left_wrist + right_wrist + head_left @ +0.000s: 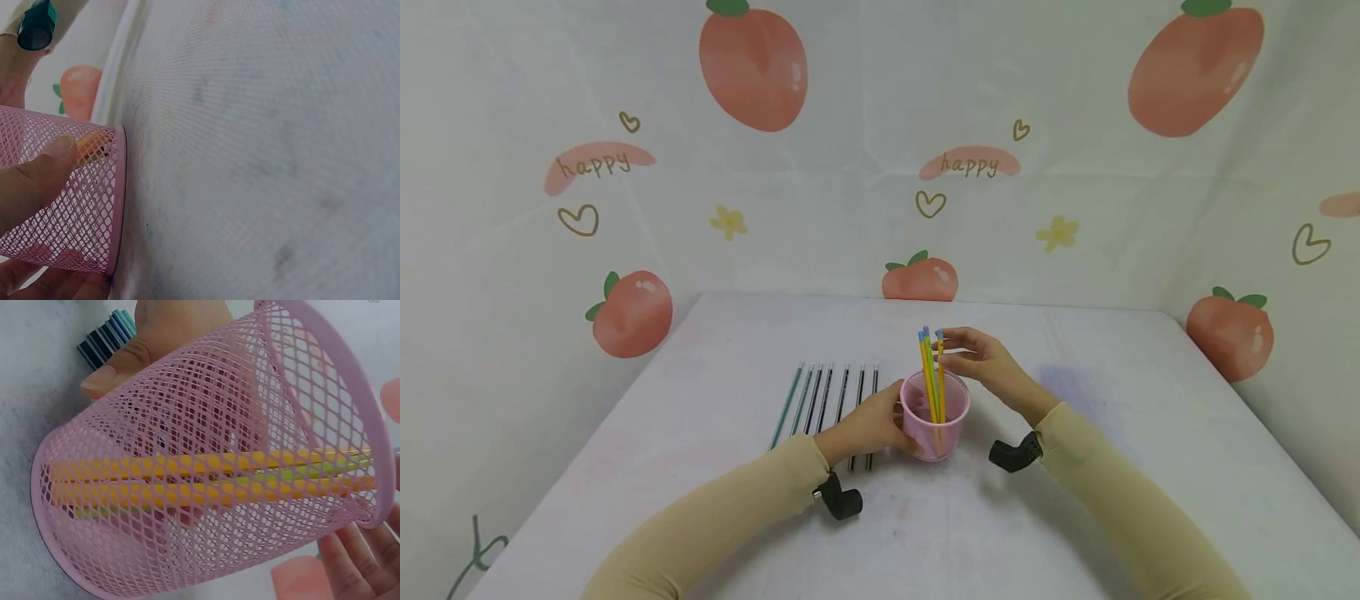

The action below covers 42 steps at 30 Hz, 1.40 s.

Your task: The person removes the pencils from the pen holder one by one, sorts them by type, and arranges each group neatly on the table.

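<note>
A pink mesh pencil cup (936, 442) stands on the table, held around its side by my left hand (867, 425). In the left wrist view the thumb (40, 181) presses the mesh and the other fingers wrap behind. Yellow and green pencils lean inside the cup; through the mesh in the right wrist view, yellow pencils (206, 495) run down to its base. Above the rim my right hand (988, 362) pinches the upper end of a yellow pencil (941, 392) with a blue tip. Left of the cup, several dark and teal pencils (843, 392) lie in a row.
The white-covered table (895, 542) meets a fruit-printed cloth wall (850, 233) at the back and sides. My left forearm reaches in front of the pencil row and overlaps its near ends. Dark wrist cameras (842, 500) hang under both wrists, close over the table.
</note>
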Each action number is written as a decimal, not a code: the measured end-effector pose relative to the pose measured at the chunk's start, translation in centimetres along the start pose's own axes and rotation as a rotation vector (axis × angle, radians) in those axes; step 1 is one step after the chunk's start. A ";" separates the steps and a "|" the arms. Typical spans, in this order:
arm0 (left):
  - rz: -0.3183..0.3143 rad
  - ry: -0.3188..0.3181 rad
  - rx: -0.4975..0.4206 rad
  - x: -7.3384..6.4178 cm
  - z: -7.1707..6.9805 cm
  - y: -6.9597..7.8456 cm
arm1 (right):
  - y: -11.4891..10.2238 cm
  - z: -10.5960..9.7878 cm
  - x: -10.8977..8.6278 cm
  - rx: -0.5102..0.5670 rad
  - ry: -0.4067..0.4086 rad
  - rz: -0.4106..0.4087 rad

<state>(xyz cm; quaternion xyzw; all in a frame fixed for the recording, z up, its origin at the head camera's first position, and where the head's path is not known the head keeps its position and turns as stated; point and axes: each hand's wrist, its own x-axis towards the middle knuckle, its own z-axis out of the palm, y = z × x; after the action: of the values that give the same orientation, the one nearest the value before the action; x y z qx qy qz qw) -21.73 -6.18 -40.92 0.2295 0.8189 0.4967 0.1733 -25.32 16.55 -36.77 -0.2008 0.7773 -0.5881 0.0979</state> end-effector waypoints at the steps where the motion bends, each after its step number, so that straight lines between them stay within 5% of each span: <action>1: -0.001 -0.001 -0.002 0.0 0.0 0.0 | 0.0 0.1 0.0 0.006 0.006 0.006; 12: -0.002 0.000 -0.022 0.1 0.2 0.1 | 0.3 0.4 0.0 0.014 0.076 0.051; 22: -0.011 -0.003 -0.007 0.1 0.2 0.2 | -0.1 0.1 0.1 -0.016 0.076 -0.008; 42: -0.023 0.001 -0.013 -0.1 0.1 0.1 | -7.1 -5.7 -0.7 0.287 0.247 -0.273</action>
<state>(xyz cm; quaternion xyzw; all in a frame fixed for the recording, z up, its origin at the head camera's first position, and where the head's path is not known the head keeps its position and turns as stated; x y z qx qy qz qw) -21.57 -6.07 -40.86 0.2188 0.8183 0.5001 0.1801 -25.47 20.22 -28.40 -0.2145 0.6574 -0.7206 -0.0509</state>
